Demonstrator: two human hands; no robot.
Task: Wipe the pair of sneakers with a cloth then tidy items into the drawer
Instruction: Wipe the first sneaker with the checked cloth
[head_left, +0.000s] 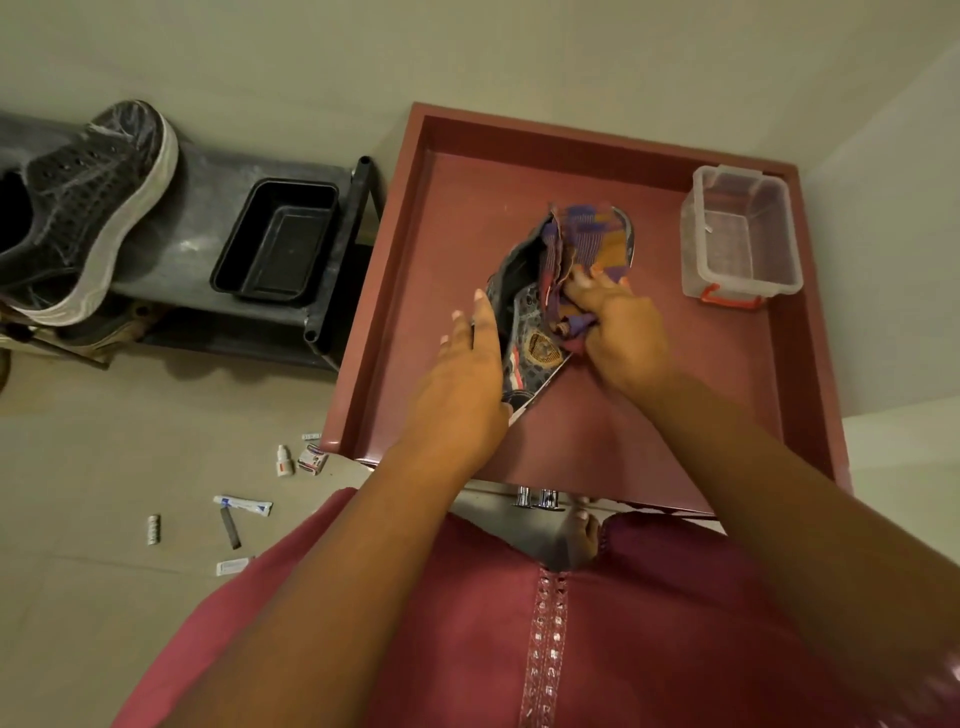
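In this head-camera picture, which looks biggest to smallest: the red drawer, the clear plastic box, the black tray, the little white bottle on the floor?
Largest to smallest:
1. red drawer
2. black tray and clear plastic box, which look alike, so unranked
3. white bottle

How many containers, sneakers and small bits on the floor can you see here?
Containers: 2, a black tray and a clear plastic box
Sneakers: 2, a dark sneaker on the shelf and a patterned sneaker in the drawer
Small floor items: 7, around
Total: 11
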